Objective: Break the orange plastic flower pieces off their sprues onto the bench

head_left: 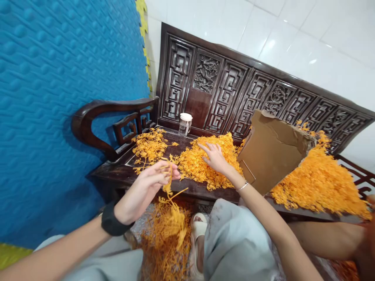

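My left hand [150,178], with a black band on the wrist, is closed on an orange plastic sprig [167,188]. Thin branched stems hang below its fingers. Over the middle pile of small orange plastic pieces [191,164], my right hand [215,156] has its fingers spread and appears to hold nothing; whether the fingertips touch the pile I cannot tell. A smaller heap of orange sprigs [149,144] lies on the bench left of that pile. Below my left hand, many orange stems [166,238] are heaped on the floor between my legs.
A dark carved wooden bench [202,103] stands against white tiles. On it are a clear bottle with a white lid [185,125], a cardboard sheet [272,150] and a larger orange pile [325,185]. Another person's bare limb [325,238] shows at right. Blue foam matting [58,78] covers the left side.
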Demonstrator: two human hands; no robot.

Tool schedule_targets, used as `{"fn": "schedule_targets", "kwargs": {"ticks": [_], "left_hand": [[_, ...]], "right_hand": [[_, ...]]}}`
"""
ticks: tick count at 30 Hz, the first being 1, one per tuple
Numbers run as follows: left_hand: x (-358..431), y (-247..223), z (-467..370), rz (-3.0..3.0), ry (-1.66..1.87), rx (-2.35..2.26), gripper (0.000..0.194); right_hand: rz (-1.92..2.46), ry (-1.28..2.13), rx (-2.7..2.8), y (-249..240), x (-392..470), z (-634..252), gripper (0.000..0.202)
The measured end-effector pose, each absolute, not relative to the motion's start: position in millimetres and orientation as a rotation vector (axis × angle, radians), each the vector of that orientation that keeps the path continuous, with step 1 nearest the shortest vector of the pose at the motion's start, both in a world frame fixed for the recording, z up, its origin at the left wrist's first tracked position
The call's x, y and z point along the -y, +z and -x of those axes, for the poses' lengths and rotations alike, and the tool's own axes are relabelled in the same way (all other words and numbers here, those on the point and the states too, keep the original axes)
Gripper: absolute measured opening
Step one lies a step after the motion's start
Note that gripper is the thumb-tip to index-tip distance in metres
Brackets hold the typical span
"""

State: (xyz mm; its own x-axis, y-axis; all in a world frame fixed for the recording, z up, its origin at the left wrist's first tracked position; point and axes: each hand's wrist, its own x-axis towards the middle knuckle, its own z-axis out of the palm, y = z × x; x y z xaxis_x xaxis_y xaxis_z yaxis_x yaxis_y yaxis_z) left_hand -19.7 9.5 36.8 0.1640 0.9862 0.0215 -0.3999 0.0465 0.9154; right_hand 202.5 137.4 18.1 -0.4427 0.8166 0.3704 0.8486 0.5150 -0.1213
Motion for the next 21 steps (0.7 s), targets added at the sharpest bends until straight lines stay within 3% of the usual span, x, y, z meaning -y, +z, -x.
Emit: {"fn": "schedule_targets", "kwargs": {"ticks": [3,5,7,15,21], "left_hand": [[-9,37,17,-0.936,1.261,-0.831,0.024],[-9,37,16,-0.981,1.280,-0.868,0.021],[-8,37,14,-1.072,1.291,-0.901,0.018],[-4,37,13,-1.199,1.336,-0.907,0.016],[-1,36,21,-1.236,1.109,-0.918,0.012]], "right_hand": [[1.086,0.477,2.416,34,-113,-192,0.028],[0.833,0.856,2.485,45,-93,-183,0.037],[0.645,1.019,2.600,50,-75,-171,0.038],[0.518,0.626,2.765,49,-52,-148,0.023],[0.478,0.617,2.747,60,-43,-165,0.023]]}}
